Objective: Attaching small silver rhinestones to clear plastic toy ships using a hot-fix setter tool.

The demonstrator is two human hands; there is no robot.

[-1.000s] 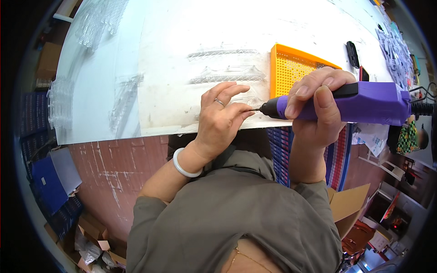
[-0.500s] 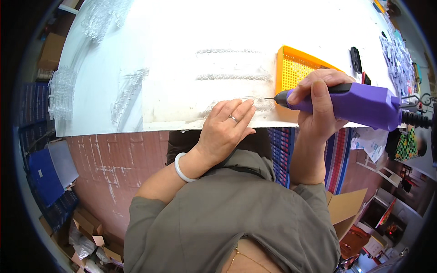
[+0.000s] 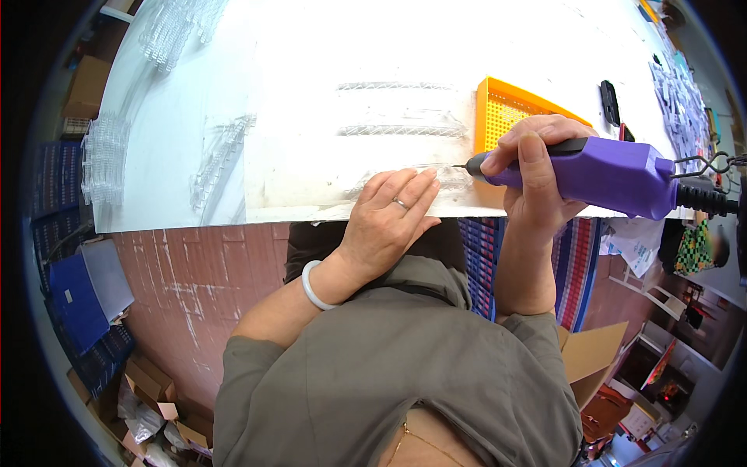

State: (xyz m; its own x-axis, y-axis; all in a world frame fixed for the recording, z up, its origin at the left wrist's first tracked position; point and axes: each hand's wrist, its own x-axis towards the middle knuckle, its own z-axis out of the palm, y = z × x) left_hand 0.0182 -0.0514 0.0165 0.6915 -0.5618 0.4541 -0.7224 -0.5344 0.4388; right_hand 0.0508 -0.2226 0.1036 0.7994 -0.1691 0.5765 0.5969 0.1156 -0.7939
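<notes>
My left hand [image 3: 393, 210] lies flat at the table's near edge, fingers stretched over a clear plastic strip [image 3: 451, 180] that it partly hides. A white bangle is round the wrist. In my right hand [image 3: 537, 167] is a purple and black electric screwdriver [image 3: 611, 175], held nearly level with its thin bit pointing left. The bit's tip is close to the strip, just right of my left fingertips; I cannot tell whether it touches. Two more clear ridged strips [image 3: 401, 131] lie farther back, roughly parallel.
Behind my right hand stands a yellow-orange perforated basket [image 3: 498, 117]. Clear plastic pieces are stacked at the table's left [image 3: 105, 159]. A black object [image 3: 609, 103] and a pile of pale pieces [image 3: 681, 105] lie right. A metal hook [image 3: 704, 165] and black cord trail from the screwdriver.
My right hand and the electric screwdriver have shifted slightly left, and the tool's rear end has dropped a little. My left hand stays almost where it was.
</notes>
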